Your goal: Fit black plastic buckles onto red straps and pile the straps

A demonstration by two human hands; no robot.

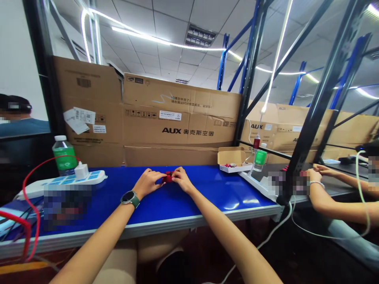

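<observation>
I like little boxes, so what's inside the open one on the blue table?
Inside the open cardboard box lie small, mostly red pieces, too small to name. Its white front wall hides the bottom, so anything underneath them can't be seen.

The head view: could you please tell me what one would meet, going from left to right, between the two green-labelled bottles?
White plug, wristwatch, left hand, small red object, right hand, open box.

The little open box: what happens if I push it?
The box might slide easily, since the blue tabletop looks shiny. Its thin-looking card could bend if squeezed. The small pieces may spill if it tips, because the lid stands open.
</observation>
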